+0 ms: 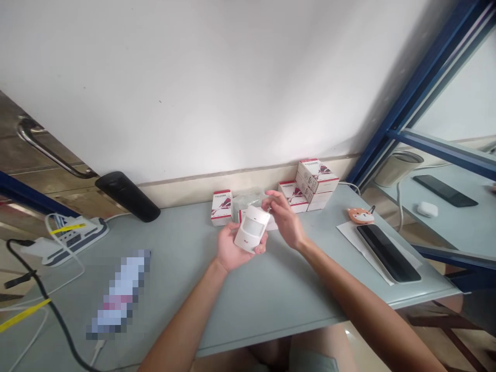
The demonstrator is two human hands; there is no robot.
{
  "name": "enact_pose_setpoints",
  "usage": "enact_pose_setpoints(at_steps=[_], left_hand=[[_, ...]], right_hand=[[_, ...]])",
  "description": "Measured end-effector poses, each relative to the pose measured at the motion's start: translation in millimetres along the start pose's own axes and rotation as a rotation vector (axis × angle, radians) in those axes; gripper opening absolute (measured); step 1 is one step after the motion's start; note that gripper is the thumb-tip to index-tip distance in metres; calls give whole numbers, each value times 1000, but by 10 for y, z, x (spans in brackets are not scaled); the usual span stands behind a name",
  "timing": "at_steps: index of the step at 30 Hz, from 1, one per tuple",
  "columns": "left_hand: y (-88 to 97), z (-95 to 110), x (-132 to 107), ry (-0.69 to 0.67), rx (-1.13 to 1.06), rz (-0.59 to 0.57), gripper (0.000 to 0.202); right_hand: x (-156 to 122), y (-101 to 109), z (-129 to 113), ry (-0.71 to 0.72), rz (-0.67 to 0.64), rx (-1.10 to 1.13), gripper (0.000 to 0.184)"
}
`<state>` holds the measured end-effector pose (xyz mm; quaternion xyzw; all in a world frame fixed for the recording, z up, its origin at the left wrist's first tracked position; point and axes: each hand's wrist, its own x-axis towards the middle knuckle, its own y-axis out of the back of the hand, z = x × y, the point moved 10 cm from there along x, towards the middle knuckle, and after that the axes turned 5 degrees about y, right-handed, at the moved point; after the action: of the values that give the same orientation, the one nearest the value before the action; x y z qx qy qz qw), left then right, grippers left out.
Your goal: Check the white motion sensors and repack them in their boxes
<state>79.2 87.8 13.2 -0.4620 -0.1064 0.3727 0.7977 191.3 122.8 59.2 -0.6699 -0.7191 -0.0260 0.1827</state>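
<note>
In front of the red-and-white boxes, above the grey table: one white sensor unit, tilted, cradled in the left hand, whose fingers curl about its lower body. Right hand, likewise before the boxes, has its fingertips pinched on the unit's upper corner. Right of the boxes: black phone on white paper. Left of the boxes: black cylinder, power strip.

A pixelated patch masks something on the table; the white sensor covers the left hand's palm.
</note>
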Motion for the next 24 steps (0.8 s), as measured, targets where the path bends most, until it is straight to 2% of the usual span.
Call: enact_pose_setpoints(at_steps=[3,4,6,9,12,17,24], left_hand=[[36,279,-117,-147,-111,13,32],[70,385,-166,-207,-152,18,28],[156,568,-251,-300,-201,26,24],[293,733,-314,-368,-206,58,23],[392,758,-303,-359,-189,115,24],[415,681,-260,-317,-176,147,27],[410,666,-242,-323,-180,91,29]], right_hand=[[64,155,-187,206,5,-638,46],[90,184,-179,232,-5,-817,50],[152,252,-49,196,-39,-1002,59],[225,347,228,66,-91,-1076,67],[258,373,374,22,-117,-1170,69],[272,343,467,-2,-161,-1153,69],[310,345,496,-33,-122,-1176,74]])
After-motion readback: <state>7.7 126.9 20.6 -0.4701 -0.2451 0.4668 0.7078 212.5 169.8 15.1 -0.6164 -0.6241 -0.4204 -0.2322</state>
